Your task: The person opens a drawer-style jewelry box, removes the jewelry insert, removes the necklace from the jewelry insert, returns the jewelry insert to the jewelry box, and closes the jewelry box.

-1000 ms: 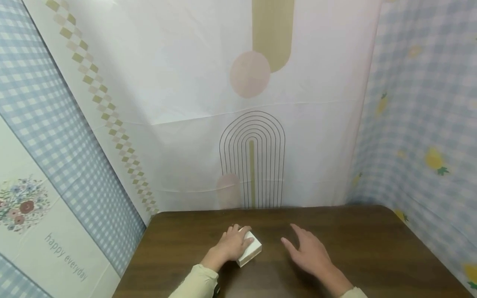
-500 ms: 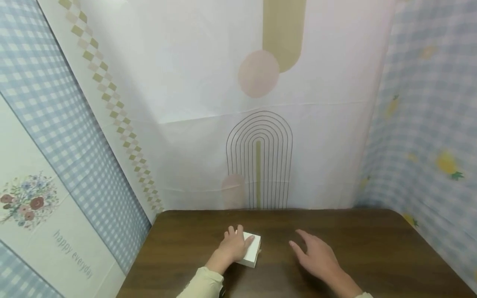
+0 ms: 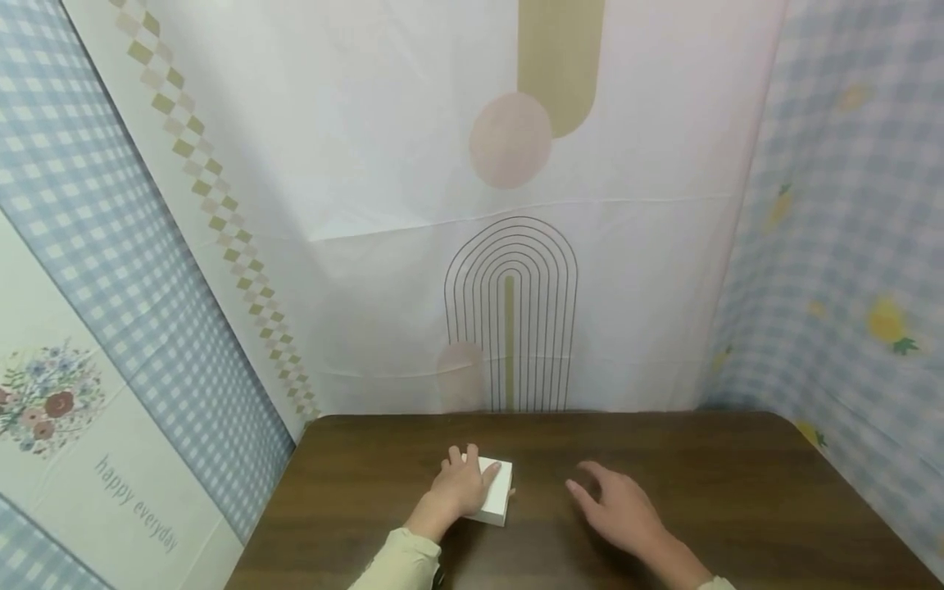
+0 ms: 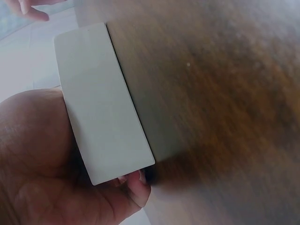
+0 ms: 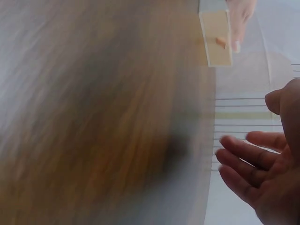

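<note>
A small white box (image 3: pixel 496 498) lies on the brown table, left of its middle in the head view. My left hand (image 3: pixel 459 485) grips it from the left, thumb over the top and the other fingers round the far side. A plain pale long side of the box (image 4: pixel 103 108) fills the middle of the left wrist view. Its right end is tan with a white border, and a small orange-brown tab (image 5: pixel 221 42) sticks out of it. My right hand (image 3: pixel 621 510) hovers to the right of the box, fingers loosely bent, holding nothing.
The wooden table (image 3: pixel 737 492) has rounded far corners. Behind it hangs a white cloth (image 3: pixel 369 311) with arches and a pink circle. Blue checked cloths (image 3: pixel 833 246) hang at both sides.
The box has turned clockwise in my left hand, so its tabbed end now faces my right hand. The head view has shifted slightly. My right hand stays beside the box, its fingers bent a little more.
</note>
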A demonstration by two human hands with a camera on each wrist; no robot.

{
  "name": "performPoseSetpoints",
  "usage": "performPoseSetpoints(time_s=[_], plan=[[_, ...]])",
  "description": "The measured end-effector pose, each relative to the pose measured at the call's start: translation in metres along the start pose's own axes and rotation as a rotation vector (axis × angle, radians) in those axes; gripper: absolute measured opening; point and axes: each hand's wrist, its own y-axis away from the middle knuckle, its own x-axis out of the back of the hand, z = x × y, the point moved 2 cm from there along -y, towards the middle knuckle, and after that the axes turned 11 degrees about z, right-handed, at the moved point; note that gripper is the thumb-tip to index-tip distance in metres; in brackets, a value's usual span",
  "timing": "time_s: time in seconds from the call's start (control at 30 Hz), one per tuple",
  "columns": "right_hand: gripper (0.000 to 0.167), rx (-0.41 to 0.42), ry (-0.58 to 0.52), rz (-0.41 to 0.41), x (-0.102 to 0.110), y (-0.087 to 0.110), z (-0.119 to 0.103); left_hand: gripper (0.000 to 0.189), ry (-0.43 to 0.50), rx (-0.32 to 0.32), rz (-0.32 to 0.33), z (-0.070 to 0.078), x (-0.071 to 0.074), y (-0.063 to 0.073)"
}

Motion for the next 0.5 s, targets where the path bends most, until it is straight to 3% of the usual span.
performPoseSetpoints(time_s=[0.1,0.23,0.37,0.5], plan=[[0.031,-0.029,-0.096,-0.050,-0.005,-0.003,-0.006,0.063,0.009,-0.002,0.013,-0.001,0.001,0.000],[0.018,0.023,-0.168,-0.102,-0.012,-0.006,-0.018,0.065,-0.002,0.001,0.033,-0.002,0.001,-0.001],[0.014,0.086,-0.201,-0.131,-0.023,-0.009,-0.027,0.069,-0.016,0.007,0.037,-0.001,0.001,-0.001],[0.016,0.091,-0.271,-0.192,-0.039,-0.010,-0.033,0.070,-0.008,0.010,0.038,0.000,0.002,0.001]])
